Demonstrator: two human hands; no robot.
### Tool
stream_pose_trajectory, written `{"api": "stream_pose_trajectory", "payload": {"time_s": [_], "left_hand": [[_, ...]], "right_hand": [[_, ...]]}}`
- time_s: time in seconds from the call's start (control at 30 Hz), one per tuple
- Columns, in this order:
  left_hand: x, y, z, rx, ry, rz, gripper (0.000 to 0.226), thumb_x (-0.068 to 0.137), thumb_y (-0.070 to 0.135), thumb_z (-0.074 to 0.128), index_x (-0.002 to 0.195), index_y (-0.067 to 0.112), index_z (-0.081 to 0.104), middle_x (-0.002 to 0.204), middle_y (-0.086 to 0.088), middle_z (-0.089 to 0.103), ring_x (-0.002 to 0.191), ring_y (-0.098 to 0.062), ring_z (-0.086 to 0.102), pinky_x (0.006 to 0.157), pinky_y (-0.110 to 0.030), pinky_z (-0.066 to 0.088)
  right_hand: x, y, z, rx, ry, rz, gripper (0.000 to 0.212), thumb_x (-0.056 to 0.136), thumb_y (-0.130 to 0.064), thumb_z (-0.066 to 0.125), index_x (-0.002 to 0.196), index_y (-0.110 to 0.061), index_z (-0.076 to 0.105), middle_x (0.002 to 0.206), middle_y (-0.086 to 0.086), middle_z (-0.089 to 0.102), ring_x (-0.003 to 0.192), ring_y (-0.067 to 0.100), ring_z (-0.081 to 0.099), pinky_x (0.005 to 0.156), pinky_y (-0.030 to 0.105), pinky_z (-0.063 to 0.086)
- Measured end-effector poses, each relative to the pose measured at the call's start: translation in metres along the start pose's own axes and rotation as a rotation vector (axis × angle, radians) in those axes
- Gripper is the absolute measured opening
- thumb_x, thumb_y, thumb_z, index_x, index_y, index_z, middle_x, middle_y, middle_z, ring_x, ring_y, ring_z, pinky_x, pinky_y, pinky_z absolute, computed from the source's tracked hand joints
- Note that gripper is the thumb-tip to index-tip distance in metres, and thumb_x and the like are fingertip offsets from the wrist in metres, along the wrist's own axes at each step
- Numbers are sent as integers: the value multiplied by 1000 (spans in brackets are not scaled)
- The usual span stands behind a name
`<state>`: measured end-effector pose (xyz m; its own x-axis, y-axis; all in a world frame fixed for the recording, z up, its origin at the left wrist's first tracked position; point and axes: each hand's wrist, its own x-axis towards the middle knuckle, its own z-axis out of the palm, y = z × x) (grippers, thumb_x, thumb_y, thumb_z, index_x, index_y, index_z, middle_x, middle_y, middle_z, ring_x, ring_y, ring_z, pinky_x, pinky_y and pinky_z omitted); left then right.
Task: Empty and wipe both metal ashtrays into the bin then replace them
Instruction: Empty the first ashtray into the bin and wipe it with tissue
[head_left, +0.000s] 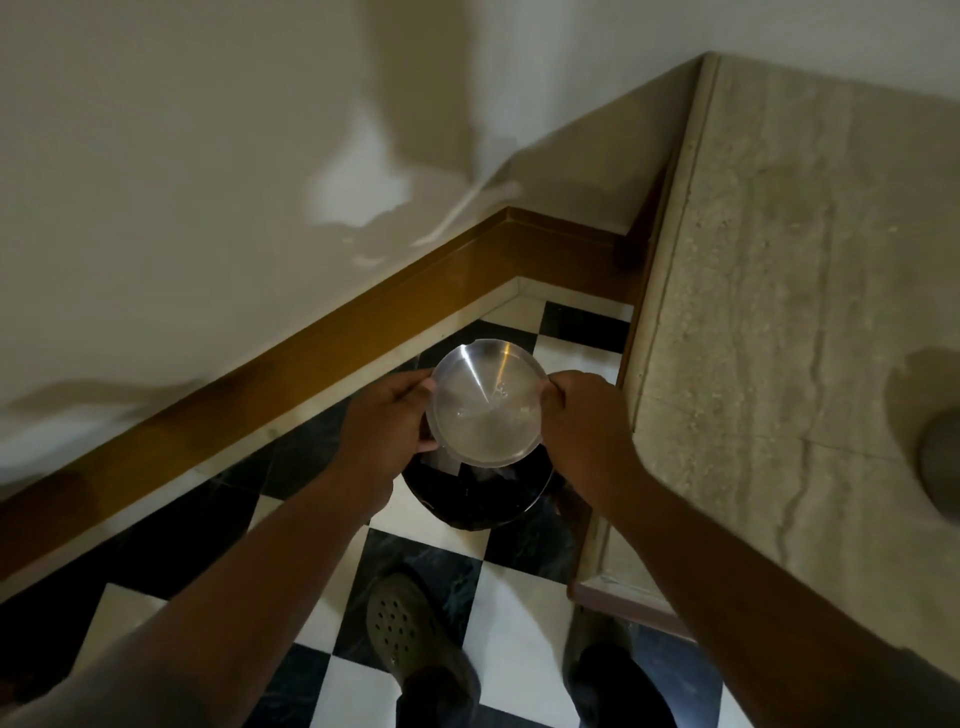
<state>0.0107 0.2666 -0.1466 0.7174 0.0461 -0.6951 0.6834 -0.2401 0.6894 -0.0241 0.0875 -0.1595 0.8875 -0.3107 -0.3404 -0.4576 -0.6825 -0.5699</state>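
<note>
Brushed steel catches the light in the head view: a round, shallow metal ashtray (488, 402) with a notched rim is held tilted above the black round bin (480, 493) that stands on the black-and-white chequered floor tiles (519, 597) in the corner. The left hand (384, 415) pinches the dish's left edge between thumb and fingers, and the right hand (576, 410) pinches the opposite edge the same way, so both are closed on the rim. What looks like a second round metal ashtray (940, 457) sits on the pale stone countertop (779, 312) at the far right, cut off by the frame. Thin sheet metal like this should be light, rigid and rather slick, so a firm opposed grip on the rim seems safest.
</note>
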Motion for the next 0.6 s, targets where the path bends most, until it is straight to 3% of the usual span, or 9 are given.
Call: {"api": "stream_pose_trajectory", "payload": {"time_s": [0.13, 0.2, 0.23, 0.33, 0.37, 0.4, 0.43, 0.47, 0.6], "left_hand": [[-16, 33, 17, -12, -10, 65, 23, 100, 19, 55, 117, 23, 70, 116, -3, 72, 104, -22, 70, 73, -33, 62], [-26, 51, 36, 19, -28, 119, 21, 99, 20, 57, 113, 26, 71, 117, -3, 72, 104, -22, 70, 75, -36, 63], [-30, 58, 48, 35, -41, 148, 19, 99, 20, 57, 110, 27, 71, 118, -3, 71, 103, -23, 70, 75, -36, 63], [-43, 77, 88, 92, -115, 238, 20, 100, 17, 55, 100, 31, 69, 113, -4, 72, 100, -23, 70, 68, -30, 63], [-47, 83, 108, 108, -141, 252, 21, 101, 16, 54, 98, 31, 68, 112, -5, 71, 100, -24, 70, 66, -27, 62], [-49, 87, 125, 121, -152, 258, 20, 101, 15, 54, 99, 29, 68, 112, -7, 71, 100, -25, 69, 66, -28, 61], [-49, 87, 135, 134, -149, 259, 19, 101, 15, 54, 103, 27, 68, 114, -8, 70, 101, -27, 69, 67, -29, 61], [-50, 90, 154, 148, -163, 258, 19, 100, 16, 54, 108, 25, 69, 116, -9, 70, 102, -28, 69, 68, -31, 61], [-50, 92, 199, 206, -234, 223, 23, 102, 18, 50, 118, 19, 67, 121, -9, 66, 104, -26, 66, 68, -29, 59]], "right_hand": [[1, 1, -36, 140, 69, 65, 28, 99, -16, 46, 80, -11, 66, 73, 2, 63, 64, 9, 58, 54, 12, 40], [-2, 10, -63, 172, 87, 103, 30, 98, -13, 46, 73, -11, 63, 65, 0, 59, 58, 7, 55, 47, 10, 41], [-3, 16, -77, 198, 96, 119, 31, 97, -12, 46, 71, -7, 62, 64, 3, 60, 58, 12, 58, 49, 13, 48], [-6, 38, -111, 284, 141, 211, 29, 96, -11, 46, 81, 1, 68, 75, 17, 69, 71, 30, 68, 65, 43, 60], [-7, 51, -127, 286, 165, 248, 29, 95, -11, 46, 83, 1, 68, 77, 18, 69, 71, 30, 68, 63, 41, 60], [-8, 61, -138, 267, 176, 270, 29, 95, -11, 46, 82, 2, 68, 76, 17, 69, 67, 27, 66, 57, 30, 57], [-7, 68, -144, 239, 184, 282, 29, 95, -10, 45, 79, 2, 66, 72, 15, 66, 60, 22, 61, 49, 16, 48], [-7, 80, -156, 203, 212, 299, 29, 95, -9, 45, 73, 2, 62, 66, 12, 62, 54, 16, 53, 43, 12, 39], [0, 113, -176, 110, 212, 345, 36, 93, -9, 43, 57, -11, 48, 56, 0, 49, 52, 13, 47, 42, 17, 28]]}}
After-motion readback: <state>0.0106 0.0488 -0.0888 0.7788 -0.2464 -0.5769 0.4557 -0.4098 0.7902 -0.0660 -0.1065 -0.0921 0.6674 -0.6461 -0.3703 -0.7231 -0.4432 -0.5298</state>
